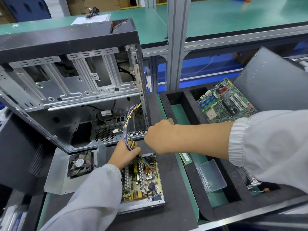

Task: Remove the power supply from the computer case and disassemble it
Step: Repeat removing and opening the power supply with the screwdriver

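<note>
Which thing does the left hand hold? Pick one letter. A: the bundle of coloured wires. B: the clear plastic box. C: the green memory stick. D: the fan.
A: the left hand is curled round the bundle of coloured wires above the open power supply; the fan lies untouched.

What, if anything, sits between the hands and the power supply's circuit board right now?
The wire bundle does. The left hand grips it above the far end of the opened power supply, where the wires spread over the circuit board. The right hand is curled above that same end; what it holds is unclear. The rest of the board lies uncovered.
</note>
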Motion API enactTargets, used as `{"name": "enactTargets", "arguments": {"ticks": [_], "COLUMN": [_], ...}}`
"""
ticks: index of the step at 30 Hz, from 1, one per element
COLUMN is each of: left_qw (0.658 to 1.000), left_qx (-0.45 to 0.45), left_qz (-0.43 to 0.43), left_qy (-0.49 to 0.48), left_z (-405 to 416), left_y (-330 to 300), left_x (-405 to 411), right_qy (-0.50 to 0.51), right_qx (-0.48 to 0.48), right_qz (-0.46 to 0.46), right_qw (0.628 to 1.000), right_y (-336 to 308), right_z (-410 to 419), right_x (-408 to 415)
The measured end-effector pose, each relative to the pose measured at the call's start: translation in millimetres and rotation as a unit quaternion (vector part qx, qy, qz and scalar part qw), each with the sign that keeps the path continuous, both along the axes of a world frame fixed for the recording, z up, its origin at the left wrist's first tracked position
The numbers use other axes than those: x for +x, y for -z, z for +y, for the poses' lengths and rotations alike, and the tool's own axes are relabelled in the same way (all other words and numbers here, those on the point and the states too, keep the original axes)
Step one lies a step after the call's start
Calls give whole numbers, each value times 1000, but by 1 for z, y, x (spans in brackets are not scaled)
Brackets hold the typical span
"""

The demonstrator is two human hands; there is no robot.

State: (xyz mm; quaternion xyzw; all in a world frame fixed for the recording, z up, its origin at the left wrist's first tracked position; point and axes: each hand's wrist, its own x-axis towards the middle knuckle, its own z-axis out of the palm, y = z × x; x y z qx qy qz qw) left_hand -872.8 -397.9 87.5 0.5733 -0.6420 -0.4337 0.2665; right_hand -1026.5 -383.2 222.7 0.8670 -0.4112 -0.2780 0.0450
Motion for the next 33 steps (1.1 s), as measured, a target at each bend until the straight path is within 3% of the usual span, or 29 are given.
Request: {"name": "enactTargets", "arguments": {"ticks": [12,19,24,33], "left_qw": [1000,1000,1000,999], "left_qx": [-5,-4,-13,-10], "left_qz": [5,7,15,38], "left_qy": [10,-2,3,4], "left_z": [-2,-4,-5,-5], "left_y": [2,8,10,6], "left_x": [0,1,2,0], "right_qy": [-22,-69,-41,-223], "right_qx": [-4,82,45,-34], "right_qz": [9,128,85,86], "right_qw": [1000,986,995,971], "right_y": [8,4,5,6], "right_z": [-2,-8,-15,-2], "right_x": [3,13,22,17]}}
